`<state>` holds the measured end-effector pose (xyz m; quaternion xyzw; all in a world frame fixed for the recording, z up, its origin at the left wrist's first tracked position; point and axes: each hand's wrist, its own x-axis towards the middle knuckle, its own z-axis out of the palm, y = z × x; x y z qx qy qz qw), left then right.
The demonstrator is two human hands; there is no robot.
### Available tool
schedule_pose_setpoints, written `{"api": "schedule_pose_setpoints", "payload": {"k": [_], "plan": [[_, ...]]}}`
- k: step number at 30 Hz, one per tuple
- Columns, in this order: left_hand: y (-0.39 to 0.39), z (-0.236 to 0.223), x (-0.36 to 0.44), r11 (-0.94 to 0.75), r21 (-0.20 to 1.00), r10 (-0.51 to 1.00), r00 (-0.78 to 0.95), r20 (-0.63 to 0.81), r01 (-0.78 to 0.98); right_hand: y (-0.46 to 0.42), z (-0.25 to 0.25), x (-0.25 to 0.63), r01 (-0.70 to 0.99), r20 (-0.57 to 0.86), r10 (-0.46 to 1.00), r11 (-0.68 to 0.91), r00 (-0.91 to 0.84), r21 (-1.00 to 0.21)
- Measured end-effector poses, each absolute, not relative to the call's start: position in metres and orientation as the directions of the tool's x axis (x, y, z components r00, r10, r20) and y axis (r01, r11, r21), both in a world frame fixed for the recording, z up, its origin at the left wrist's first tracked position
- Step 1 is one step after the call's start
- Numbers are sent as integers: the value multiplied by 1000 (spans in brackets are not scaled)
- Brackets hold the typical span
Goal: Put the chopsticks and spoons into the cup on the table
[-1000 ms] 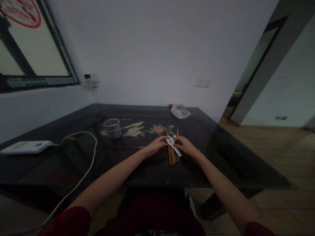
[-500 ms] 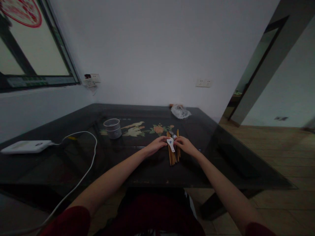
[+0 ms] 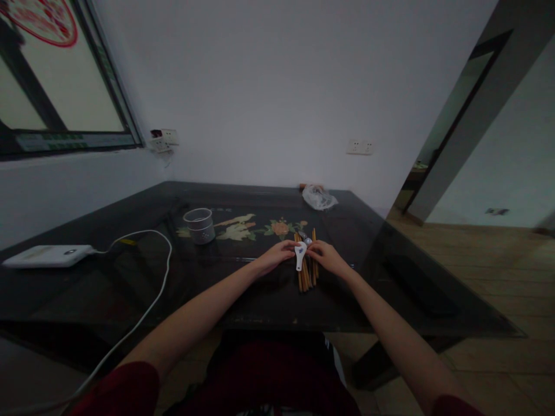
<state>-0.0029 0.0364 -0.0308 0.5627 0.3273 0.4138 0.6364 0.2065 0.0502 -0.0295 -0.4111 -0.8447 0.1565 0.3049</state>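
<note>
A see-through gray plastic cup stands upright on the dark, shiny table, toward its left side. Then comes the left hand, near the middle of the front edge. Its fingers are close together and pinch one side of the short white spoon with a blue mark. The spoon is between the two hands, above the yellow-brown wooden sticks, with its handle pointing to the front edge. The right hand pinches its other side, fingers bent and close.

Both hands seem busy turning or setting the spoon. Moving it looks like it needs a soft pinch and care not to push the sticks.

The fingers and spoon hide parts of the sticks, so I can't count them. A shiny metal thing behind the spoon is partly covered. Near the right edge, a flat dark shape is too dim to name.
</note>
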Motion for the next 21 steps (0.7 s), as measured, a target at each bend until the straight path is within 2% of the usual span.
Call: {"api": "schedule_pose_setpoints", "payload": {"k": [5, 12, 18, 21], "plan": [[37, -30, -5, 6, 991, 901, 430, 53, -134, 50, -28, 207, 604, 387, 794, 608, -470, -515], [38, -15, -12, -102, 995, 964, 245, 104, -20, 51, -28, 207, 624, 399, 806, 591, -437, -511], [33, 23, -26, -146, 958, 960, 199, 198, -246, 56, -22, 211, 594, 444, 848, 524, -291, -611], [30, 50, -45, -252, 913, 949, 102, 298, -320, 54, -6, 206, 517, 446, 850, 526, -282, -676]]}}
